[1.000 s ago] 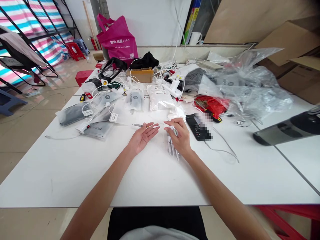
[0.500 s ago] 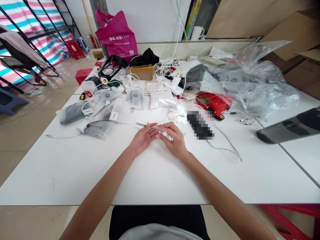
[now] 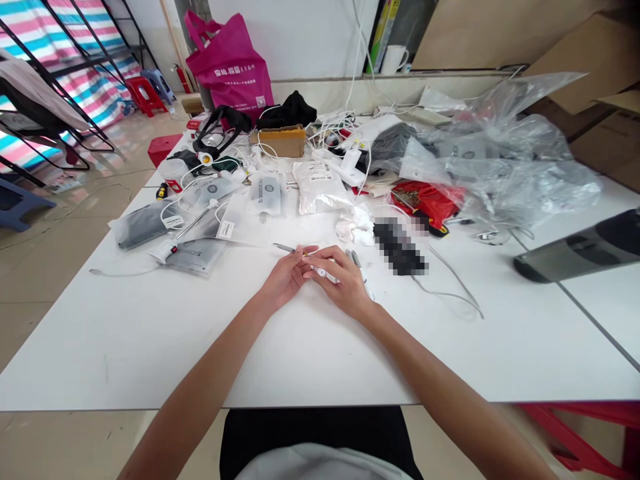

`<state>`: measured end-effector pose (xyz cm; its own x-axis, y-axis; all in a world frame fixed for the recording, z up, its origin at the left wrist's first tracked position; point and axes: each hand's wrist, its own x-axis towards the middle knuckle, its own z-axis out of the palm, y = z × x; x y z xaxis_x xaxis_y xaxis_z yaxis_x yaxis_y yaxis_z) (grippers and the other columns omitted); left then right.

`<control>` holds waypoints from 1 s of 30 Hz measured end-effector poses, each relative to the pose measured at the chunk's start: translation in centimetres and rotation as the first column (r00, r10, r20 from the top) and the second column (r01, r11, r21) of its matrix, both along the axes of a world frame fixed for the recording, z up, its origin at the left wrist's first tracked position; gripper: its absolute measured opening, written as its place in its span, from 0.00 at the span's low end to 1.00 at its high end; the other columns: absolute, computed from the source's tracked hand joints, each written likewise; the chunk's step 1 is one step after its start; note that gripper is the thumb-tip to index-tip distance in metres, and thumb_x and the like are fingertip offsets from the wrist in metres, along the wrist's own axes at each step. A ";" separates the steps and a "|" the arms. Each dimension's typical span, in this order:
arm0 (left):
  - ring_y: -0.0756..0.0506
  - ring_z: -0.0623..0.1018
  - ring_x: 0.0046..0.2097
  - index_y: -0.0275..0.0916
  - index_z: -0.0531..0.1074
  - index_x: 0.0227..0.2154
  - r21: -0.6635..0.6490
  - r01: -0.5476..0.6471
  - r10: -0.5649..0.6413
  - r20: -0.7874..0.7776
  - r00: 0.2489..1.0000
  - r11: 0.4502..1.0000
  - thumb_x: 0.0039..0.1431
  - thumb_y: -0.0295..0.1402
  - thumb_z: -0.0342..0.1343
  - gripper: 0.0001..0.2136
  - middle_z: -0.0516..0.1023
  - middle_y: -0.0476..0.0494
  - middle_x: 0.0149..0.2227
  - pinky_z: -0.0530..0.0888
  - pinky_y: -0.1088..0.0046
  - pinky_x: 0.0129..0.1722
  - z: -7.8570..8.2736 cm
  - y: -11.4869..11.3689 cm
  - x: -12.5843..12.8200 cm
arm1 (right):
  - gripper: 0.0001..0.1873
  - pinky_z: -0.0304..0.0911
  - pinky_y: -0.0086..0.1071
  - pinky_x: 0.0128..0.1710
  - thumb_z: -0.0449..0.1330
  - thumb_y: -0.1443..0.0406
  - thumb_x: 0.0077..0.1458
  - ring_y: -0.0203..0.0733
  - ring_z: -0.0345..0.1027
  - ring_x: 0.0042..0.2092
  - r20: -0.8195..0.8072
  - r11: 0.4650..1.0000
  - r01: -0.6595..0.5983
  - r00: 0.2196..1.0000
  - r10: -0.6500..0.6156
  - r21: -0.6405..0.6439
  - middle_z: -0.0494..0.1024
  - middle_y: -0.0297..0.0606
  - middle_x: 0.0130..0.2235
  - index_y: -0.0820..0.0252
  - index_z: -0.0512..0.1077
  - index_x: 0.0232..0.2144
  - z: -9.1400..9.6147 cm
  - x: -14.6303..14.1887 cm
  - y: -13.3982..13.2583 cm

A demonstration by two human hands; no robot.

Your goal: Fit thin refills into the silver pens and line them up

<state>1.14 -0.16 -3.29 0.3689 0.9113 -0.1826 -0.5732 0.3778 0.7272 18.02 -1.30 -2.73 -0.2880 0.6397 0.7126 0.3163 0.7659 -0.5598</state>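
You bring both hands together over the middle of the desk (image 3: 150,347), in front of your body, a spot that seems chosen to keep small parts in easy sight. Your left hand (image 3: 287,277) has its grip closed on a slim grey-tipped piece (image 3: 283,247), the tip pointing out beyond the thumb, away to the left. Held this low in the fingers, it seems steadied by the hand beneath it. Your right hand (image 3: 343,283) has its grip closed too, thumb and fingers pinching a white barrel (image 3: 318,271); the fingertip hold probably lets you turn and aim so narrow a thing finely. Both pieces lie roughly along one slant between your hands, but your fingers hide whether they touch.

Some grey-and-white pens (image 3: 356,259) lie partly hidden just beyond your right hand, likely put there to be within short reach. The crumpled white tissue (image 3: 356,227) and the blurred dark object (image 3: 400,248) sit farther out. The padded white pouch (image 3: 320,190) and the clear-wrapped packets (image 3: 143,227) are beyond your hands, which probably keeps them from under your forearms.
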 end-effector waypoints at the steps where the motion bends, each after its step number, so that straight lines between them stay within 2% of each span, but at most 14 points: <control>1: 0.46 0.80 0.41 0.35 0.80 0.47 0.001 0.001 -0.001 -0.002 1.000 1.000 0.67 0.44 0.62 0.16 0.82 0.42 0.39 0.74 0.71 0.44 0.0 0.0 0.0 | 0.14 0.76 0.41 0.46 0.62 0.62 0.69 0.46 0.76 0.49 0.001 1.000 0.002 1.000 -0.002 0.000 0.77 0.41 0.45 0.43 0.78 0.54 0.0 0.0 0.0; 7: 0.45 0.81 0.41 0.35 0.80 0.47 0.010 0.016 -0.016 -0.021 1.000 1.000 0.67 0.45 0.61 0.17 0.83 0.40 0.41 0.74 0.68 0.46 0.3 -0.1 0.1 | 0.19 0.75 0.39 0.46 0.63 0.66 0.67 0.45 0.75 0.50 -0.047 0.997 -0.035 0.998 0.038 0.064 0.75 0.40 0.46 0.42 0.75 0.58 0.1 -0.1 0.0; 12: 0.42 0.81 0.46 0.35 0.80 0.47 0.025 0.027 -0.026 -0.030 0.999 0.999 0.66 0.45 0.62 0.18 0.84 0.37 0.43 0.74 0.67 0.48 0.5 -0.2 0.1 | 0.15 0.76 0.40 0.46 0.62 0.64 0.68 0.45 0.76 0.50 0.003 0.999 0.003 1.000 -0.003 0.033 0.77 0.41 0.46 0.45 0.77 0.55 0.0 0.0 -0.1; 17: 0.44 0.80 0.44 0.35 0.80 0.47 0.016 0.023 -0.022 -0.020 1.000 1.000 0.64 0.45 0.64 0.18 0.83 0.38 0.42 0.75 0.69 0.45 0.3 -0.1 0.1 | 0.14 0.77 0.39 0.46 0.62 0.65 0.69 0.45 0.77 0.50 0.022 0.998 0.004 1.000 -0.005 0.066 0.77 0.42 0.46 0.49 0.77 0.55 -0.1 0.0 0.0; 22: 0.49 0.77 0.37 0.34 0.80 0.47 0.003 0.015 -0.014 -0.027 1.000 1.000 0.66 0.44 0.63 0.17 0.80 0.42 0.38 0.73 0.74 0.37 0.0 0.0 0.0 | 0.17 0.77 0.38 0.48 0.62 0.67 0.68 0.45 0.77 0.52 0.019 0.996 -0.025 1.000 0.023 0.090 0.78 0.41 0.47 0.47 0.76 0.57 0.2 -0.2 -0.2; 30: 0.45 0.79 0.43 0.35 0.79 0.48 -0.004 0.034 -0.034 -0.100 0.994 0.999 0.66 0.47 0.62 0.19 0.80 0.38 0.43 0.75 0.71 0.41 0.3 -0.1 0.1 | 0.19 0.76 0.39 0.50 0.62 0.69 0.67 0.45 0.76 0.53 0.013 0.994 -0.077 0.997 0.076 0.078 0.78 0.43 0.49 0.49 0.75 0.58 0.3 -0.3 -0.4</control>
